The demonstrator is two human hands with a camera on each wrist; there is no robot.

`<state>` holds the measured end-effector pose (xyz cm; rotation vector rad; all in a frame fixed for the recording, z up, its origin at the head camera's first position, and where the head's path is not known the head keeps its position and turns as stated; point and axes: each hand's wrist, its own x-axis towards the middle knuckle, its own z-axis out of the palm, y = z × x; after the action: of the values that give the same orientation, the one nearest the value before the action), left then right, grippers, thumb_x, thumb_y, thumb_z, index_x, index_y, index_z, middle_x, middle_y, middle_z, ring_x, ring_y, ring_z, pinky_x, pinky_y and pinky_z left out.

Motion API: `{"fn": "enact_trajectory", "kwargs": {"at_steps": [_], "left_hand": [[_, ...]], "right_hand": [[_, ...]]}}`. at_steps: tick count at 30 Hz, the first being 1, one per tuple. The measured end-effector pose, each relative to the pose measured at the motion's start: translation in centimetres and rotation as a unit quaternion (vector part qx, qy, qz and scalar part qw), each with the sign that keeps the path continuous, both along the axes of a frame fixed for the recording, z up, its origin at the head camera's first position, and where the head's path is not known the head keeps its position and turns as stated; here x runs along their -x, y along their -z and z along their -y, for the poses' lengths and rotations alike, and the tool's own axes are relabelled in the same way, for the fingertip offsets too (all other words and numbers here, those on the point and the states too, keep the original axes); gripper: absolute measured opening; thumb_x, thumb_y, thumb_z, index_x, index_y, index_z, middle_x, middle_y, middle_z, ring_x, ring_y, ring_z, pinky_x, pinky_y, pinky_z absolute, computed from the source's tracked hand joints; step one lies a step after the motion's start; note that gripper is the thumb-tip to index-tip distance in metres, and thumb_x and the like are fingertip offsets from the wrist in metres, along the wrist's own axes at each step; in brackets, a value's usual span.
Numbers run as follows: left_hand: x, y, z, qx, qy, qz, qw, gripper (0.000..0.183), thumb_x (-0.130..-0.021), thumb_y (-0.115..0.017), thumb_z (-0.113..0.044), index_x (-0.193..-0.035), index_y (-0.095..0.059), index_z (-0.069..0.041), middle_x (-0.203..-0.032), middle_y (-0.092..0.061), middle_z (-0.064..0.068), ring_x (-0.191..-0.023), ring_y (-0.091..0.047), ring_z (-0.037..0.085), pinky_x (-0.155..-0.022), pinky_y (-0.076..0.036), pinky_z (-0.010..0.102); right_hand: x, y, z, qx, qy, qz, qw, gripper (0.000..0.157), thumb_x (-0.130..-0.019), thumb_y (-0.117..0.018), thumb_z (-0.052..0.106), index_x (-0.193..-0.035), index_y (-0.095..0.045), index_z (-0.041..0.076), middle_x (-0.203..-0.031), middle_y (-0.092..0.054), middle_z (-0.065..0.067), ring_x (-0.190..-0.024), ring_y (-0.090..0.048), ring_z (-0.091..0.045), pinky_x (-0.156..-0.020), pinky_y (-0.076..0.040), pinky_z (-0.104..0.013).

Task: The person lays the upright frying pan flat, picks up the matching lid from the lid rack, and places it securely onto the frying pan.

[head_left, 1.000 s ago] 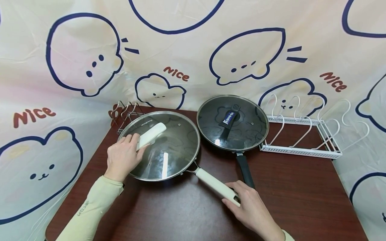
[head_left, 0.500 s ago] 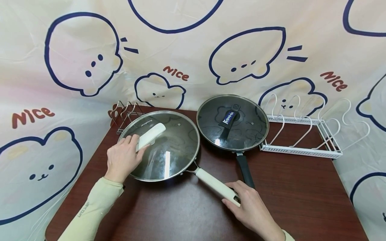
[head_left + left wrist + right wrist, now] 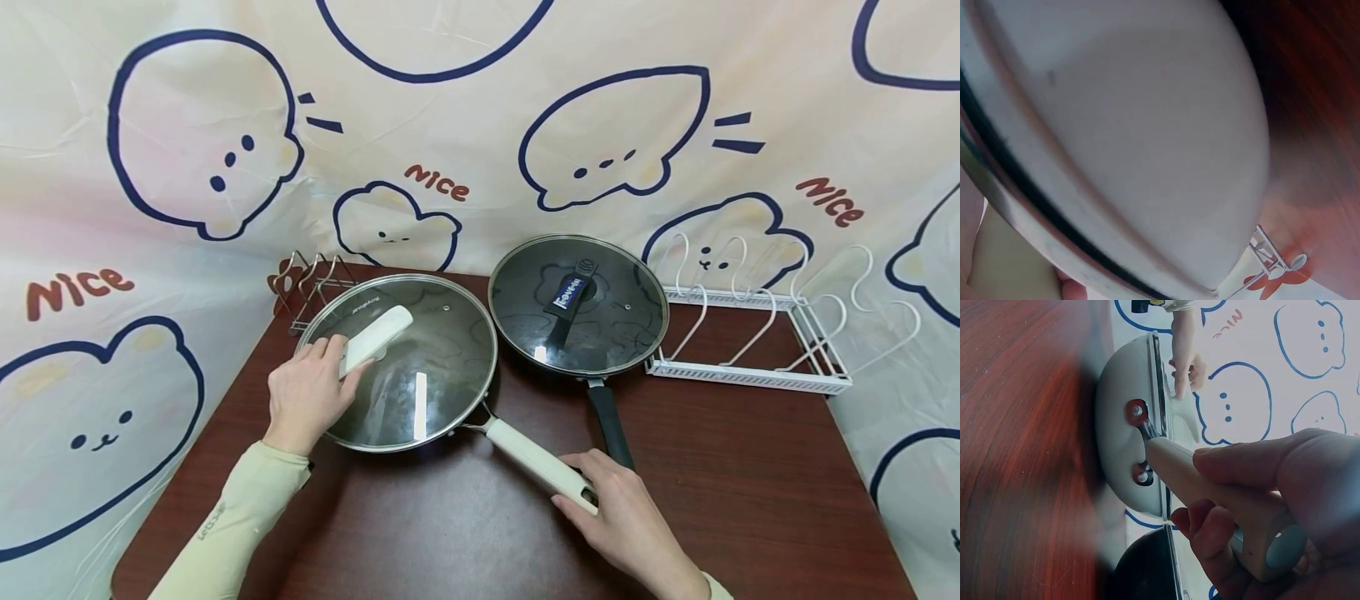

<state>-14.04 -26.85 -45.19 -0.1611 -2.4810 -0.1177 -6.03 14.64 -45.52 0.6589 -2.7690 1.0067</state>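
My left hand point(image 3: 311, 392) grips the near end of the long white knob-handle point(image 3: 384, 333) on a glass lid point(image 3: 442, 367). That lid sits on a white, round-bodied wok point(image 3: 1119, 425) standing at the left of the table. Toward the front, my right hand point(image 3: 622, 517) holds the end of the wok's cream handle point(image 3: 536, 458), thumb on one side and fingers curled on the other. In the left wrist view the wok's white side point(image 3: 1172, 131) fills most of the picture.
Right of the wok stands a black frying pan with a glass lid point(image 3: 600, 342) and a black handle point(image 3: 611, 421). A white rack point(image 3: 750, 377) with hoops is at the right, and a small metal rack point(image 3: 318, 283) at the back left. A patterned cloth point(image 3: 480, 142) hangs behind the table.
Both hands keep their grips. My left forearm has shifted slightly to the right, and the light reflection on the wok's lid has slid a little rightward.
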Motion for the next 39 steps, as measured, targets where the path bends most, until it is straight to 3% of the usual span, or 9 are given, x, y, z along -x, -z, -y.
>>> {"fn": "enact_trajectory", "kwargs": {"at_steps": [12, 33, 39], "left_hand": [[0.1, 0.26, -0.09, -0.002, 0.002, -0.009, 1.0, 0.045, -0.086, -0.079, -0.04, -0.103, -0.064, -0.001, -0.078, -0.063, 0.018, -0.069, -0.061, 0.039, -0.046, -0.045, 0.047], [-0.08, -0.18, -0.17, 0.002, -0.016, 0.037, 0.9992, 0.046, -0.088, -0.078, -0.042, -0.112, -0.066, -0.005, -0.087, -0.069, 0.018, -0.07, -0.063, 0.038, -0.048, -0.047, 0.048], [-0.16, -0.11, -0.19, 0.005, -0.016, 0.033, 0.9993, 0.046, -0.088, -0.077, -0.043, -0.112, -0.066, -0.005, -0.091, -0.07, 0.017, -0.07, -0.062, 0.037, -0.048, -0.047, 0.047]], "right_hand": [[0.05, 0.04, -0.06, -0.001, 0.001, -0.002, 1.0, 0.041, -0.075, -0.091, 0.013, -0.109, -0.073, 0.025, -0.093, -0.062, 0.019, -0.077, -0.051, 0.005, -0.067, -0.045, -0.02], [0.01, 0.1, -0.01, 0.001, -0.002, -0.016, 1.0, 0.04, -0.074, -0.091, 0.013, -0.109, -0.073, 0.023, -0.094, -0.063, 0.018, -0.077, -0.051, 0.005, -0.067, -0.046, -0.02], [-0.03, 0.07, -0.02, 0.0, 0.001, -0.013, 1.0, 0.04, -0.074, -0.091, 0.013, -0.109, -0.073, 0.023, -0.093, -0.062, 0.018, -0.077, -0.051, 0.005, -0.067, -0.046, -0.02]]}}
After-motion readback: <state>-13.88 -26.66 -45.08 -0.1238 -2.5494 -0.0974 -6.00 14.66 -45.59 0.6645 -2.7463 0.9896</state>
